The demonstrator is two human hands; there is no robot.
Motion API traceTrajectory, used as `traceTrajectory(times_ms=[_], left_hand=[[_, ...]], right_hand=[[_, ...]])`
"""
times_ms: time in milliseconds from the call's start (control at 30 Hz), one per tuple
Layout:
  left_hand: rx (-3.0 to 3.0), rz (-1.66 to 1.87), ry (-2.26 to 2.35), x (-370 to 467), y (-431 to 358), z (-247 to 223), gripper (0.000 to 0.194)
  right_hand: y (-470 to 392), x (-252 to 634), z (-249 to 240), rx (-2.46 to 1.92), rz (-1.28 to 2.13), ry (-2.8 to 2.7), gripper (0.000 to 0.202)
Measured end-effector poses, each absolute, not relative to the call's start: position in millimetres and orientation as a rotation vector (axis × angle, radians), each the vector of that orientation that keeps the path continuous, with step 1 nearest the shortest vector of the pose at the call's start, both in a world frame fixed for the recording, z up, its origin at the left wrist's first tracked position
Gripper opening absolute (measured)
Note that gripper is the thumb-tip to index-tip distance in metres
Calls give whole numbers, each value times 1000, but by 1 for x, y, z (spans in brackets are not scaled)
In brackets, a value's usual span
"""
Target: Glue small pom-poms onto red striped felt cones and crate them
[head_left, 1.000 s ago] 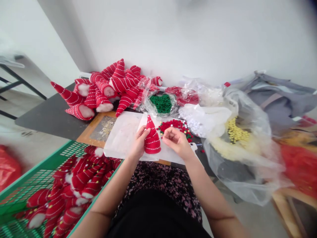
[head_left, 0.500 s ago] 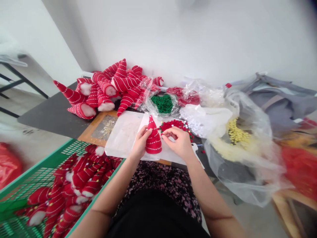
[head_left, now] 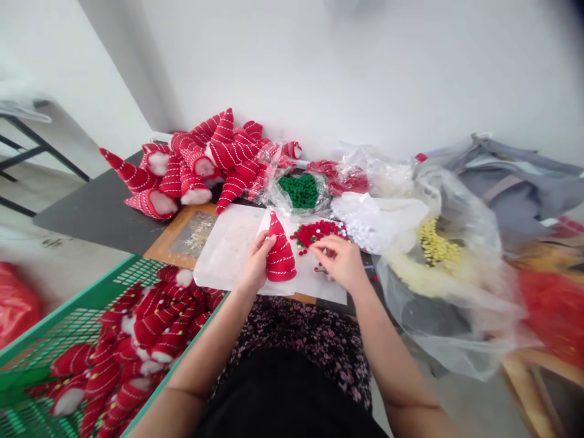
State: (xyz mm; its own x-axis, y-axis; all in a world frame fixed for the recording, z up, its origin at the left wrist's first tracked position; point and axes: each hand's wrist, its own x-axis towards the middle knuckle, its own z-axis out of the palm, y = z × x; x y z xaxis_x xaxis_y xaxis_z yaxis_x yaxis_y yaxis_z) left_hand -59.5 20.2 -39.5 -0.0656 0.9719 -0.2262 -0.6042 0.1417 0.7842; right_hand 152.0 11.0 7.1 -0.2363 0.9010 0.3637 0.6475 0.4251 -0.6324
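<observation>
My left hand (head_left: 258,260) is wrapped round the left side of a red knitted cone-shaped hat (head_left: 280,258) with white stitched stripes, its tip pointing up. To its right, my right hand (head_left: 338,258) has thumb and fingertips brought together in a pinch; whatever they hold is too small to make out. Just behind the right fingers lies a pile of small pompoms (head_left: 314,232), mostly red with a few white, green and yellow ones. White paper sheets (head_left: 228,243) lie under both hands.
Stuffed red hats (head_left: 187,161) are heaped at the back left. Bags of green pompoms (head_left: 298,191), white pompoms (head_left: 362,234) and yellow pompoms (head_left: 435,243) stand behind and to the right. A green crate (head_left: 91,310) full of decorated hats sits at lower left.
My right hand has moved right, away from the hat, still pinched. The hat in my left hand has shifted slightly left and tilts a little more.
</observation>
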Motion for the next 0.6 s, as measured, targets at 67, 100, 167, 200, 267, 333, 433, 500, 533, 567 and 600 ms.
traceTrajectory(times_ms=[67,100,167,200,267,333,433,500,533,567,600], left_hand=[[518,1393,905,-60,20,-39,49],[511,1392,904,-60,21,-39,50],[498,1393,903,-59,21,-40,50],[498,1392,903,-59,21,-40,49],[516,1379,898,-58,20,-42,49],[541,1367,888,-57,20,-42,47],[550,1374,881,-58,20,-43,46],[545,1377,881,-58,20,-43,46],[546,1373,880,-58,20,-43,46],[549,1370,880,-58,20,-43,45],[555,1364,880,-58,20,-42,45]], right_hand=[[35,168,8,-1533,396,-2049,11],[47,173,7,-1631,361,-2111,14],[68,179,4,-1773,284,-2224,19],[77,180,2,-1808,259,-2259,20],[91,176,-3,-1825,250,-2303,19],[100,171,-8,-1819,266,-2331,15],[103,168,-9,-1825,274,-2336,15],[98,169,-3,-1829,277,-2316,14],[93,169,1,-1815,286,-2300,13],[87,169,5,-1769,314,-2277,11],[79,167,10,-1683,362,-2247,8]])
